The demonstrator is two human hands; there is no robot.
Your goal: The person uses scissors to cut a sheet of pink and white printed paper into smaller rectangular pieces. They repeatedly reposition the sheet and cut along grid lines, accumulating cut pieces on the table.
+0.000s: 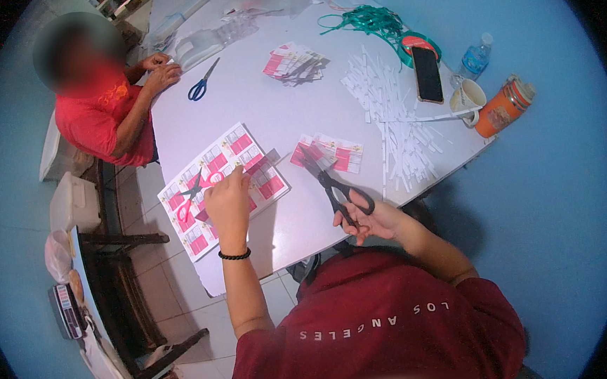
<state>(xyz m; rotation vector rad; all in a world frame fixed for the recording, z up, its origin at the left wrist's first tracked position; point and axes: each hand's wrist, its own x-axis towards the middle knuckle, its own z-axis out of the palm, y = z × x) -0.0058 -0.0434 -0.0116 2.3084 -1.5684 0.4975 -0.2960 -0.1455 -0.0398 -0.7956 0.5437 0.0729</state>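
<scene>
My left hand [228, 205], with a black beaded bracelet at the wrist, is raised over a stack of printed pink-and-white card sheets [237, 141]. Pinched in its fingers is a printed card strip [257, 164], seen nearly edge-on and partly hidden by the hand. Pink-handled scissors [194, 191] lie on the sheets just left of that hand. My right hand [366, 219] holds black-handled scissors [329, 182] by the loops, blades pointing away from me. Beneath and beside the blade tips, a few cut cards [349, 157] rest on the white table [300, 221].
White paper offcuts [406, 145] spread at right, near a phone [427, 75], mug [466, 96], orange flask [503, 107], water bottle [476, 58] and green ribbon [376, 20]. Farther back lie a card pile [294, 63] and blue-handled scissors [203, 83]. A person in red [103, 119] sits at left.
</scene>
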